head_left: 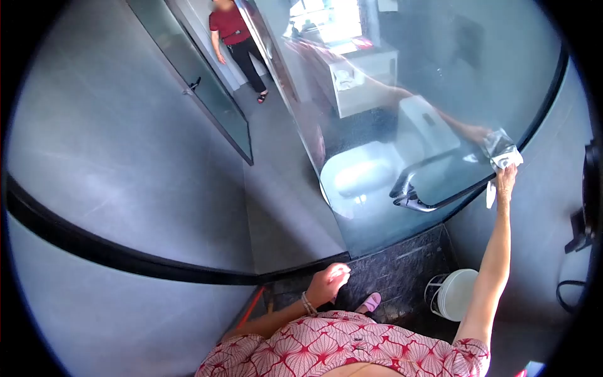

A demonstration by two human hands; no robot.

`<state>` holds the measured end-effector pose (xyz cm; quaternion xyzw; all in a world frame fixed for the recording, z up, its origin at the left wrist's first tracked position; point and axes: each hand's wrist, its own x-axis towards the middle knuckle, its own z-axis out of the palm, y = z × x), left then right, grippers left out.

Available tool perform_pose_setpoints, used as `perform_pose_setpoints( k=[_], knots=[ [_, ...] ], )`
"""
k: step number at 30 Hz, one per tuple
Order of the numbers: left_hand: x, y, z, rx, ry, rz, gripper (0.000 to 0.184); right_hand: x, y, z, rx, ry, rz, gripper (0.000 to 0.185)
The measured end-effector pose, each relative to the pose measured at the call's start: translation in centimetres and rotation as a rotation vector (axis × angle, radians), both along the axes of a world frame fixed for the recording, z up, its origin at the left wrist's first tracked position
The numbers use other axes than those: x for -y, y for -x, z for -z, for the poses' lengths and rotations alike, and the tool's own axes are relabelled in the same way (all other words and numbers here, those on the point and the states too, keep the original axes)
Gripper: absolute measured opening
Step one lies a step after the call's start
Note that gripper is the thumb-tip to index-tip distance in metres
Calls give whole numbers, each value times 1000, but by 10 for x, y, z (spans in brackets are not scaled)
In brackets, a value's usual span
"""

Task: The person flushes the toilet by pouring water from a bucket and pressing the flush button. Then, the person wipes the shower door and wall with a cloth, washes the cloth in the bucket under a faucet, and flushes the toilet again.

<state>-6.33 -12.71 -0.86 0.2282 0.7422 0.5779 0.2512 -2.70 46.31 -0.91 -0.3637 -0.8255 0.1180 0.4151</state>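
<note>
The biggest thing before me is the glass panel (515, 69), smooth and rigid, with a dark strip along its right edge. I judge it stiff, hard and slippery if wet, and brittle under a sharp knock, so a flat, even push suits it better than a poke.

The white bucket (460, 295) is on the dark floor (402, 264), near the wall and below the glass. I can't make out what is in it; with water it would be heavy and best taken by its bail or rim.

The bent handle (414, 202) on the glass looks solid and smooth; its bar is the firm place to take hold, rather than the bare pane.

My right hand (505, 181), arm stretched out, has its fingers bunched around the cloth (502, 151), pinching it up against the glass near the right edge. The cloth looks light, limp and crumpled, with a loose end hanging under my fingers. It should fold easily; I'd hold it by a thick wad in the middle, spread under the fingertips, so that it doesn't slip or trail.

My left hand (330, 281) is in front of my body, off the glass, its fingers curled in. Glare hides the fingertips, so I can't tell whether they are pressed together.
</note>
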Motion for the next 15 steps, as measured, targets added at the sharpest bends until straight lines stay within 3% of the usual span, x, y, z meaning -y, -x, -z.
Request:
perform_pose_setpoints(
  k=[1,2,3,5,7,9,11,13,14,15],
  knots=[
    [-7,4,-6,-86,-47,49,21,2,1,5,-66,13,-71,39],
    [-16,13,-17,-217,-92,90,23,46,4,-19,-174,216,-72,40],
    [-31,18,-28,-319,-145,156,24,72,4,-27,-133,268,-25,39],
    [-58,24,-48,-245,-219,229,26,121,6,-43,-42,371,66,40],
    [-91,37,-50,-525,-364,277,31,158,1,-39,-295,289,-47,40],
    [-110,40,-57,-575,-298,249,36,191,5,-35,-350,137,-216,37],
    [-120,46,-65,-624,-288,257,40,232,5,-34,-391,301,-357,34],
    [-138,50,-74,-723,-295,225,43,272,11,-47,-224,417,-330,33],
    [-146,59,-68,-659,-363,214,45,292,23,-43,-417,294,-364,32],
    [-146,66,-63,-602,-424,197,46,302,35,-26,-372,12,-360,34]
  ],
)
